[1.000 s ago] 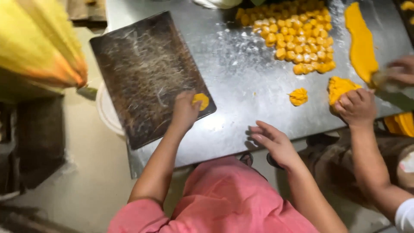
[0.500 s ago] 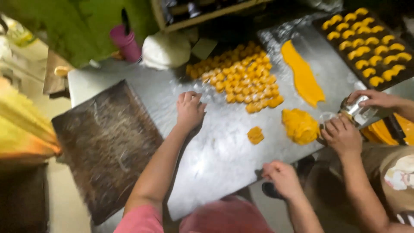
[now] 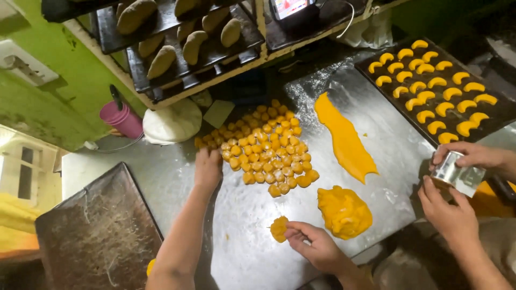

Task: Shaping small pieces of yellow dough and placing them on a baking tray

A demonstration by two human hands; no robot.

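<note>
My left hand [image 3: 208, 167] reaches palm down to the left edge of a pile of small orange dough balls [image 3: 269, 153] on the floured metal table [image 3: 236, 241]. Its fingertips rest among the balls; a grip does not show. My right hand [image 3: 318, 246] lies near the table's front edge and pinches a small ragged orange dough piece [image 3: 279, 229] between thumb and fingers. A larger orange dough lump [image 3: 344, 211] sits just right of it.
A flat orange dough strip [image 3: 344, 137] lies behind the lump. A co-worker's hands [image 3: 456, 210] hold a metal cutter [image 3: 457, 173] at right, near a dark tray of crescents [image 3: 500, 115]. An empty dark tray [image 3: 97, 236], pink cup [image 3: 123, 119] and white lump [image 3: 172, 122] stand left.
My left hand has left the empty dark tray and travelled right and back to the pile of balls. My right hand has come to the small dough piece and taken hold of it.
</note>
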